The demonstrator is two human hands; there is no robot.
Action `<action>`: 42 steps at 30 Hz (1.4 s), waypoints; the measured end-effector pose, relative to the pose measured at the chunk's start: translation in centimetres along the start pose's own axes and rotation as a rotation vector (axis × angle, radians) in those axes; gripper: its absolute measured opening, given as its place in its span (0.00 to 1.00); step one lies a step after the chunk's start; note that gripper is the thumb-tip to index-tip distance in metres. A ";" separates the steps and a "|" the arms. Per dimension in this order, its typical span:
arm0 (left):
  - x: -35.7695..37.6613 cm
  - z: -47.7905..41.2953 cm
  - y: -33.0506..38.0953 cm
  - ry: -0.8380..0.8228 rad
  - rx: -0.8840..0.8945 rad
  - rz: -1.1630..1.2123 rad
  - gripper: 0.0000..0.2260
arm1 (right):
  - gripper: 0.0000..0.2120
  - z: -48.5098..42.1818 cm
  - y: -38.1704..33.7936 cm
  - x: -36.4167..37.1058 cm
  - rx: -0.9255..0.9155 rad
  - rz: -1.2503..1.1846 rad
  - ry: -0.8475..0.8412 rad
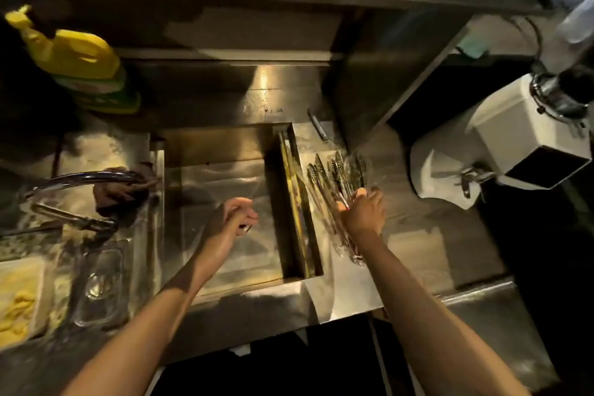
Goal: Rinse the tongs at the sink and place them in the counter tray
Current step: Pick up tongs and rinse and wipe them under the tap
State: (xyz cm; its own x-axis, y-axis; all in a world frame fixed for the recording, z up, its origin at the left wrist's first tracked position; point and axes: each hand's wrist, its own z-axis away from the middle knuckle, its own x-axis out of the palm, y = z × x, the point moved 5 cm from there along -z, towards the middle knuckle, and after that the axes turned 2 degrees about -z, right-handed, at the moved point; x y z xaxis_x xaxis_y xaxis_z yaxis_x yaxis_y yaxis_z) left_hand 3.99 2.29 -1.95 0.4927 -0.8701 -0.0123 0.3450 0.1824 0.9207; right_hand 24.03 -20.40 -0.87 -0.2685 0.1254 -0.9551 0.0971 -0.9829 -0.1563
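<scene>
Several metal tongs (334, 175) lie side by side, scalloped heads pointing away from me, in a clear plastic tray (324, 280) on the steel counter just right of the sink (221, 151). My right hand (364, 214) rests on the near ends of the tongs, its fingers closed around their handles. My left hand (236, 215) hovers over the sink basin with its fingers curled in; a small dark spot shows under them, and I cannot tell what it is. The image is dim and blurred around the tongs.
A curved faucet (80, 177) and a brown cloth (123, 194) sit left of the sink. A yellow bottle (80, 63) stands at the back left. Near left are a clear container (101, 283) and a tub of yellow food (17, 302). A white machine (501, 154) stands on the right.
</scene>
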 end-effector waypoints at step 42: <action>-7.4 3.1 0.9 0.320 -0.024 0.009 0.11 | 0.07 7.7 -15.9 4.3 -0.460 -0.721 -0.401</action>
State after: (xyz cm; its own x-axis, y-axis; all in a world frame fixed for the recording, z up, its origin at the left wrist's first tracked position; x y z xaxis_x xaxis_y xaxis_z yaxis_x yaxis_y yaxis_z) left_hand -1.84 7.44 0.15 0.7206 -0.6811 -0.1298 0.3566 0.2035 0.9118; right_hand 13.93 -5.27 -0.52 -0.7126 0.5427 -0.4445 0.1248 -0.5255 -0.8416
